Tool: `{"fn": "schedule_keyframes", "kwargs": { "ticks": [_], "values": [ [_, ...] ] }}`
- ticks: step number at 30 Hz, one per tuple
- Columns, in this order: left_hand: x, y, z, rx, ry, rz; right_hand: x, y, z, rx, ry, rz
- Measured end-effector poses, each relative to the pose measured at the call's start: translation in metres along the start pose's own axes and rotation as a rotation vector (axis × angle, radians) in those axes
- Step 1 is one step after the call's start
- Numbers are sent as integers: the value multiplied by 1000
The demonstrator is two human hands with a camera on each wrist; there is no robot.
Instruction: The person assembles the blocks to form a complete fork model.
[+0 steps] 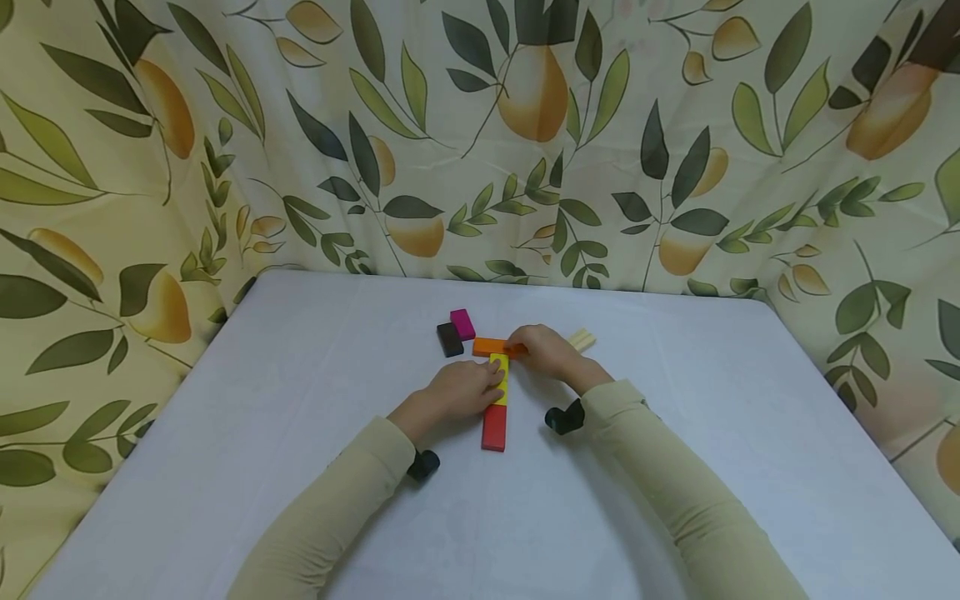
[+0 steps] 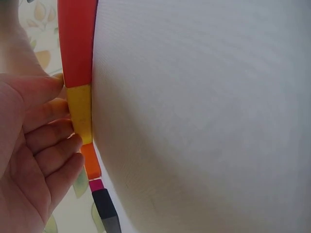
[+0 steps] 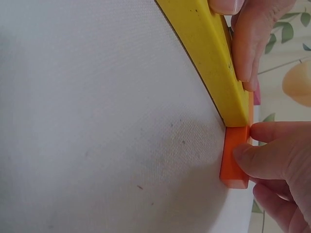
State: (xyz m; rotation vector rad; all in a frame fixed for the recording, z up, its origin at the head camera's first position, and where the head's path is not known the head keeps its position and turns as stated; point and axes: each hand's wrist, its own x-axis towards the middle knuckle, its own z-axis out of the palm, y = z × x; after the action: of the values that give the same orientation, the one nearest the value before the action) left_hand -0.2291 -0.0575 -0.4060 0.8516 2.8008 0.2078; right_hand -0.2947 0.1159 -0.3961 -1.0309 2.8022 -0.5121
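Note:
Flat coloured blocks form a T on the white table. Its stem is a red block (image 1: pixel 493 429) end to end with a yellow block (image 3: pixel 209 53). Across the far end lies an orange block (image 1: pixel 489 346). My left hand (image 1: pixel 461 389) rests its fingertips on the yellow block, its thumb near the joint with the red one in the left wrist view. With thumb and fingers my right hand (image 1: pixel 550 350) pinches the right end of the orange block, partly covering it. In the right wrist view the yellow block's end meets the orange block's side.
A magenta block (image 1: pixel 462 324) and a black block (image 1: pixel 450 340) lie beyond the orange one, to the left. Pale yellow pieces (image 1: pixel 581 339) lie behind my right hand. The white table (image 1: pixel 360 333) ends at a leaf-and-fruit patterned curtain (image 1: pixel 480 167).

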Motion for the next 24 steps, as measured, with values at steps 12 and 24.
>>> {"fn": "schedule_keyframes", "kwargs": {
  "ticks": [12, 24],
  "values": [
    [0, -1, 1, 5, 14, 14, -4, -2, 0, 4, 15, 5],
    [1, -1, -1, 29, 16, 16, -2, -2, 0, 5, -3, 32]
  ]
}}
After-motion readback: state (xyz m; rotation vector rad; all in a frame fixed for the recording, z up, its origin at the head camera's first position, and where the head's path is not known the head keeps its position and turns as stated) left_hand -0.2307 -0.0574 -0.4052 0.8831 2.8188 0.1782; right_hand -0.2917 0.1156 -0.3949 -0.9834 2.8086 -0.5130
